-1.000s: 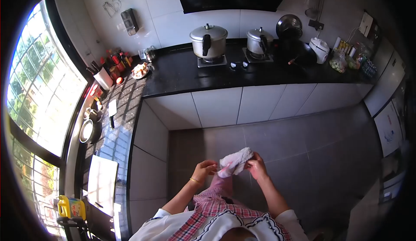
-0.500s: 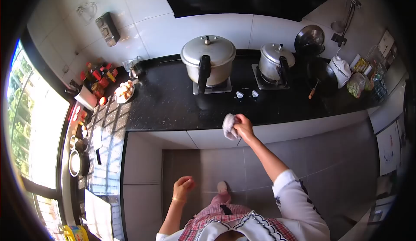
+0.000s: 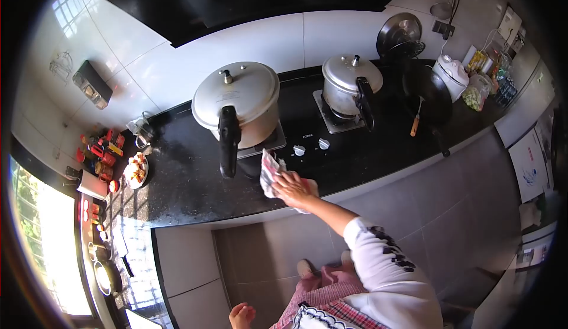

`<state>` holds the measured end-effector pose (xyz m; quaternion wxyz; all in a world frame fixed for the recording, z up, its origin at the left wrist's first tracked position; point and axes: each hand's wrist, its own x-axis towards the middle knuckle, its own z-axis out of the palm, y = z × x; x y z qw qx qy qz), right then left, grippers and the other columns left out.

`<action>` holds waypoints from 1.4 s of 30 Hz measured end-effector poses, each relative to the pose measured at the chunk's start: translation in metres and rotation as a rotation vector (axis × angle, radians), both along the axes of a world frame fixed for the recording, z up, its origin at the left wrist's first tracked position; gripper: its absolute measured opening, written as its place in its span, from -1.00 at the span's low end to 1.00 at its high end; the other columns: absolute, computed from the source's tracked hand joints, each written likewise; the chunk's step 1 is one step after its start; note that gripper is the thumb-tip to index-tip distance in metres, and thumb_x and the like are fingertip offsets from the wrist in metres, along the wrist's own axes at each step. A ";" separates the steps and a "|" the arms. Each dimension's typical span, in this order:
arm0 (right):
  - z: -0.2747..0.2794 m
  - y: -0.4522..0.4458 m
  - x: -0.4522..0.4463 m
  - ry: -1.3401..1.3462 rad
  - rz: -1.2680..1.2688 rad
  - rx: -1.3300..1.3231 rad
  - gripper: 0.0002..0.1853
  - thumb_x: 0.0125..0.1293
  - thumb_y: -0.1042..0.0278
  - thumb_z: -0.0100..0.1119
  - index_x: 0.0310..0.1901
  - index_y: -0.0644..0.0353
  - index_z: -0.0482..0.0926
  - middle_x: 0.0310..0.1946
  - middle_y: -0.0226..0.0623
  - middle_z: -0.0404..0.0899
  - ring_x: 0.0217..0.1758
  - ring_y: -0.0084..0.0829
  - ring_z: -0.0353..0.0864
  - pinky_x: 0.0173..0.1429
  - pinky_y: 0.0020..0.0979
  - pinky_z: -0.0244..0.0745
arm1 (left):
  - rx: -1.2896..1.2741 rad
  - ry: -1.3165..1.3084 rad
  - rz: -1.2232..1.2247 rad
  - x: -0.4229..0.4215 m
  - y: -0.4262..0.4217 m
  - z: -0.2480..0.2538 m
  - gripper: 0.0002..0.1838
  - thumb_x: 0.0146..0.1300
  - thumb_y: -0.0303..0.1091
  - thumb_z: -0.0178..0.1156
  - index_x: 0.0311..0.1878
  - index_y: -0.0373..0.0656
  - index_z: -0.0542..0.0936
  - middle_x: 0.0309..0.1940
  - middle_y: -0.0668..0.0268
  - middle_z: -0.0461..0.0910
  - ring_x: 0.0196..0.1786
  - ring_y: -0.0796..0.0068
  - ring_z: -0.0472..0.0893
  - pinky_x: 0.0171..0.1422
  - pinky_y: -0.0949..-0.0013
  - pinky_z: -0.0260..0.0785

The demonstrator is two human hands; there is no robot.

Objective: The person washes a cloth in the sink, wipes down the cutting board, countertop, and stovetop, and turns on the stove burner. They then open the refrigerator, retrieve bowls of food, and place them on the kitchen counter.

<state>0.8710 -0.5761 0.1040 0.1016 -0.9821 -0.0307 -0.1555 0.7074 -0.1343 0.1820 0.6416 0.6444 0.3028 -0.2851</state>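
A white and pink cloth (image 3: 271, 172) lies on the black countertop (image 3: 195, 193) near its front edge, under my right hand (image 3: 293, 189). The fingers of that hand are spread over the cloth and press it down. Just behind it stands the large pressure cooker (image 3: 236, 98), its black handle pointing toward me. Two stove knobs (image 3: 300, 150) are right of the cloth. My left hand (image 3: 242, 315) hangs low at the bottom of the view, away from the counter, with its fingers curled; nothing can be made out in it.
A smaller pressure cooker (image 3: 349, 80) sits on the right burner, beside a wok (image 3: 435, 95) with a wooden handle. A plate of food (image 3: 136, 172), red-capped bottles (image 3: 103, 151), a knife (image 3: 126, 265) and a pan (image 3: 105, 277) line the left counter.
The cloth went from between both hands to my right hand alone, then forward and left onto the counter, where it is spread flatter. My left hand dropped lower. The view moved closer to the stove.
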 end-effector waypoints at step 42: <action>0.044 -0.222 0.020 -0.363 -0.510 -0.025 -0.51 -0.02 0.49 0.09 0.04 0.21 0.36 0.07 -0.15 0.36 0.19 -0.16 0.29 0.20 -0.09 0.15 | 0.155 -0.066 -0.105 -0.063 -0.136 -0.014 -0.74 0.16 -0.44 0.14 -0.07 -0.27 0.51 -0.35 0.28 0.54 -0.33 0.50 0.52 -0.28 0.47 0.42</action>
